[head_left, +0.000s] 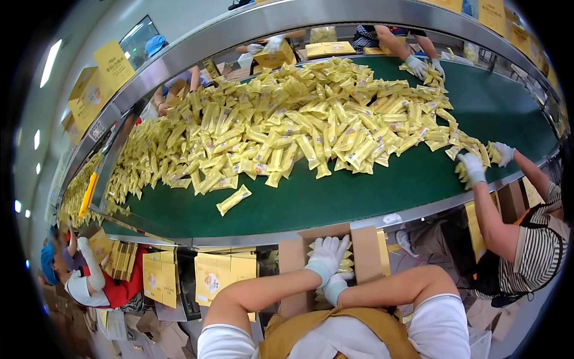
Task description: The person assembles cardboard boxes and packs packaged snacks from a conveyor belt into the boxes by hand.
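An open cardboard box (292, 258) stands in front of my body, against the belt's near edge. Inside it are yellow wrapped packets (345, 263), partly covered by my hands. My left hand (326, 257), in a white glove, lies flat over these packets with its fingers stretched out. Lower down in the box is my right hand (335, 288), also gloved, close under the left wrist. Its fingers are mostly hidden, so what they hold, if anything, does not show. Beyond the box, a large heap of the same yellow packets (287, 131) covers much of the green conveyor belt (275, 209).
One loose packet (234, 200) lies apart on the belt. Folded yellow cartons (216, 276) stand left of my box. On the right, a co-worker's gloved hands (472, 167) gather packets; another person's gloves (417, 67) reach in at the far side. A metal rail (299, 18) arches overhead.
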